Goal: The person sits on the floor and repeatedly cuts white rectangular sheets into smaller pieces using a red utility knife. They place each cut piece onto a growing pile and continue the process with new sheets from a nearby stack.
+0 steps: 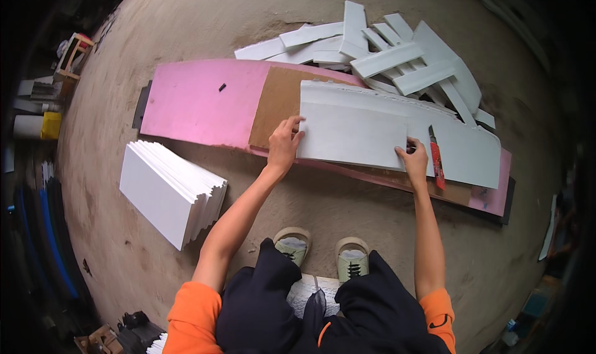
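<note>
A flat white rectangular foam panel point(354, 132) lies on top of a longer white foam sheet point(469, 144), which has a ragged far edge. My left hand point(285, 142) grips the panel's left edge with curled fingers. At its right end, my right hand point(415, 160) pinches the near corner between thumb and fingers. Just right of that hand, a red utility knife point(437, 160) with a dark tip rests on the long sheet. Underneath are a brown board point(266, 109) and a pink board point(198, 103).
White foam offcuts point(385, 59) are heaped beyond the boards. A stack of white panels point(164, 189) stands on the floor at left. A small black piece point(222, 87) lies on the pink board. Between my feet is a white block point(310, 292); blue lengths point(56, 242) lie far left.
</note>
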`<state>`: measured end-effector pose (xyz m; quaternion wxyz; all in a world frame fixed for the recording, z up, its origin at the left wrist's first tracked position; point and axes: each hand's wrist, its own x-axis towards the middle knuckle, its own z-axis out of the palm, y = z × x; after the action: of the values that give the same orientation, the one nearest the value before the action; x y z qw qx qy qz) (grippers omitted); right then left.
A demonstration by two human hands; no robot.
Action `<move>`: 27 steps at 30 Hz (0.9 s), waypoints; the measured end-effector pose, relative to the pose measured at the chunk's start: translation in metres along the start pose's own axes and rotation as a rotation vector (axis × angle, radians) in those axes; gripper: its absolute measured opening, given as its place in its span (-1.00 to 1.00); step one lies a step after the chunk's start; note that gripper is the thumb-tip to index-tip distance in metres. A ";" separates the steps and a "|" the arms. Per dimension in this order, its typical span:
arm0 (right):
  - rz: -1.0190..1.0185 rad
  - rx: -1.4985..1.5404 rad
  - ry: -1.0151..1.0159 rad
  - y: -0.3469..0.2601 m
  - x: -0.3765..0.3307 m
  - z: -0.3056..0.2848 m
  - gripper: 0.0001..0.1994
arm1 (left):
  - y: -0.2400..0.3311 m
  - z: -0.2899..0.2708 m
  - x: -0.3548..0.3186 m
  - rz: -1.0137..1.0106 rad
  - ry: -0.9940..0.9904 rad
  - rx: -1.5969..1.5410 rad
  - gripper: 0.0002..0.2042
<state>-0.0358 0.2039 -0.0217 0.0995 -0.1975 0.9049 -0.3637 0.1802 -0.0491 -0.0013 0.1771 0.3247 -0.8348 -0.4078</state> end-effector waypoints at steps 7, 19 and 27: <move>0.071 0.129 -0.025 -0.001 0.004 -0.008 -0.58 | 0.009 -0.014 -0.007 0.382 -0.270 0.443 -0.35; 0.063 0.198 -0.068 0.001 0.002 -0.012 -0.60 | 0.012 -0.009 -0.012 0.450 -0.289 0.544 -0.28; 0.020 0.088 -0.106 0.005 0.012 -0.004 -0.55 | 0.013 -0.011 -0.015 0.395 -0.297 0.541 -0.28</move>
<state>-0.0496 0.2048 -0.0227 0.1595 -0.2029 0.8834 -0.3910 0.1923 -0.0391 0.0153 0.0369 0.1294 -0.9757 -0.1729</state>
